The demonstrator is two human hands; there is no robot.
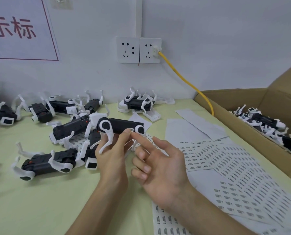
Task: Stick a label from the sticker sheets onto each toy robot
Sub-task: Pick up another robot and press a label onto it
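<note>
I see one toy robot [121, 127], a black oblong body with white legs on round joints, raised lengthwise above the desk [39, 200], side on to me. A small white label [130, 129] sits on its lower edge near the right-hand joint. More toy robots [63, 133] of the same make lie scattered on their sides and backs across the left of the desk, legs in the air, and another [138, 103] rests by the wall. Sticker sheets [226, 167], white with rows of small printed labels, overlap in a loose fan on the right of the desk; some strips are peeled bare.
</note>
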